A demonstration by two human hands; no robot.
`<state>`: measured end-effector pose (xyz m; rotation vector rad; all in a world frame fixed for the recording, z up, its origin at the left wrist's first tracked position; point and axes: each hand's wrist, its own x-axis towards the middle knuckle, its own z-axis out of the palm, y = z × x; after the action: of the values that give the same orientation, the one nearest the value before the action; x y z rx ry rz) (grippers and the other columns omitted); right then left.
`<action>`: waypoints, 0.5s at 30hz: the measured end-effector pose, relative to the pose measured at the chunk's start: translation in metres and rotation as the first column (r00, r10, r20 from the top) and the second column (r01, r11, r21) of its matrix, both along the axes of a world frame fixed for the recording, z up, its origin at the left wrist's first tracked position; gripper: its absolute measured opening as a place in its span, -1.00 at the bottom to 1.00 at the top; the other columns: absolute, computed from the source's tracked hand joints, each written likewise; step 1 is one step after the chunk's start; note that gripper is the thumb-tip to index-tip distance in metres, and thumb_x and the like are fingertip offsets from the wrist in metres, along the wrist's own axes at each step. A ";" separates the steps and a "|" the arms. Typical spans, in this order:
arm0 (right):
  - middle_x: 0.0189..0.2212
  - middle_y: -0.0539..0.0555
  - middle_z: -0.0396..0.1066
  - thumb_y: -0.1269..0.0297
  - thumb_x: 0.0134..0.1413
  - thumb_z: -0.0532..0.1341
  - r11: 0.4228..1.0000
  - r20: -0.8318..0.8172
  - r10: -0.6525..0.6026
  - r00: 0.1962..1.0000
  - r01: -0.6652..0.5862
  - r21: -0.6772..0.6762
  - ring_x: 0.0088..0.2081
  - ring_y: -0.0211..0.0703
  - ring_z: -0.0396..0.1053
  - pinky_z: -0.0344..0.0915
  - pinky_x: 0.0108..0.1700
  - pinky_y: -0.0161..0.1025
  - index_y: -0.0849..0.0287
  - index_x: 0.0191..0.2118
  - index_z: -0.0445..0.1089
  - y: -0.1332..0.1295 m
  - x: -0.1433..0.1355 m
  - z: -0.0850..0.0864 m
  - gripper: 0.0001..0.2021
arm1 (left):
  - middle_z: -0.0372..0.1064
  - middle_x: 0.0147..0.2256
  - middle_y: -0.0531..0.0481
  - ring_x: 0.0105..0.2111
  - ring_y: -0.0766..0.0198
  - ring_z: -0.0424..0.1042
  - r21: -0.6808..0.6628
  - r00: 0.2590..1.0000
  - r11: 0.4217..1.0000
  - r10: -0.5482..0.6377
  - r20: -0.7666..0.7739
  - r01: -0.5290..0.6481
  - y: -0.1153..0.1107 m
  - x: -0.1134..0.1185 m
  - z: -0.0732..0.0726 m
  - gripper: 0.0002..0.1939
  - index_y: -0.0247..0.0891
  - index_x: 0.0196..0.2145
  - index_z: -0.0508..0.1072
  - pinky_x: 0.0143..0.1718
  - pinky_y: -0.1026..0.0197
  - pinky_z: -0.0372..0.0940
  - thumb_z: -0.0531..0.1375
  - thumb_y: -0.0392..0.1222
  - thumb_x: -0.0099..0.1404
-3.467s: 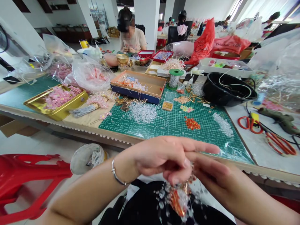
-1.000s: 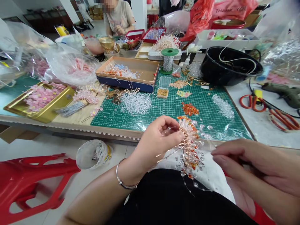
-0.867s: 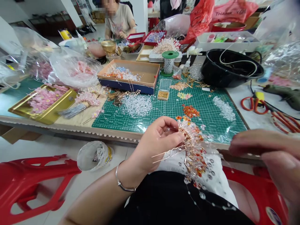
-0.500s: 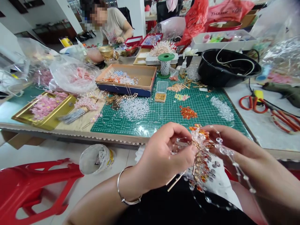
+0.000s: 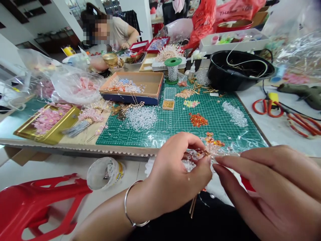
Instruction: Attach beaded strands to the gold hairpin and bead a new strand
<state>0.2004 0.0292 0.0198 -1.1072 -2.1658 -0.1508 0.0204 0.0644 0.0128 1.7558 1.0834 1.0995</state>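
Pinches orange-and-clear beaded wire ornament (image 5: 215, 142) in curled left hand (image 5: 179, 174), best lightly; holds right hand (image 5: 271, 180) nearly closed, cannot tell on what.

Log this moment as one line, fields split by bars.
left hand: holding beaded ornament | right hand: fingertips at its beads, grip unclear | orange beads: heaped on green mat | gold tin: pink flowers inside

White pillar (image 5: 144, 16), dark chair (image 5: 169, 10), pale tiled floor (image 5: 134, 172); red plastic stool (image 5: 18, 207)
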 end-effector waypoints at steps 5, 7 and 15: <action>-0.34 0.09 0.37 0.47 0.21 0.25 0.999 -0.008 -0.040 0.999 0.040 -0.003 -0.35 -0.16 0.27 0.21 -0.25 -0.14 0.18 -0.27 0.40 0.009 -0.006 -0.002 -0.94 | 0.39 -0.27 0.11 -0.29 0.36 0.39 -0.178 0.998 0.983 -0.023 0.064 0.035 0.000 -0.002 0.000 -0.85 -0.15 -0.23 0.36 -0.25 0.27 0.33 0.25 -0.28 0.26; -0.33 0.13 0.39 0.46 0.23 0.23 1.000 0.004 0.001 1.000 -0.001 0.016 -0.33 -0.15 0.29 0.23 -0.22 -0.14 0.22 -0.23 0.43 0.011 -0.005 -0.003 -0.96 | 0.39 -0.28 0.11 -0.31 0.36 0.39 -0.264 0.992 0.962 -0.044 0.117 0.073 0.001 -0.001 -0.002 -0.86 -0.15 -0.22 0.35 -0.27 0.29 0.32 0.24 -0.26 0.27; -0.41 0.05 0.49 0.31 0.27 0.15 0.992 0.029 -0.055 0.998 0.058 -0.115 -0.41 -0.11 0.42 0.30 -0.33 -0.12 0.09 -0.26 0.35 0.018 0.017 0.001 -0.94 | 0.41 -0.31 0.02 -0.33 0.30 0.39 -0.255 0.995 0.967 0.016 0.098 0.010 0.032 0.003 -0.002 -0.92 -0.21 -0.30 0.39 -0.34 0.24 0.29 0.24 -0.25 0.24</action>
<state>0.2170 0.0468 0.0204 -1.2389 -2.1901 -0.0663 0.0234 0.0962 0.0109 1.4822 1.1139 0.9894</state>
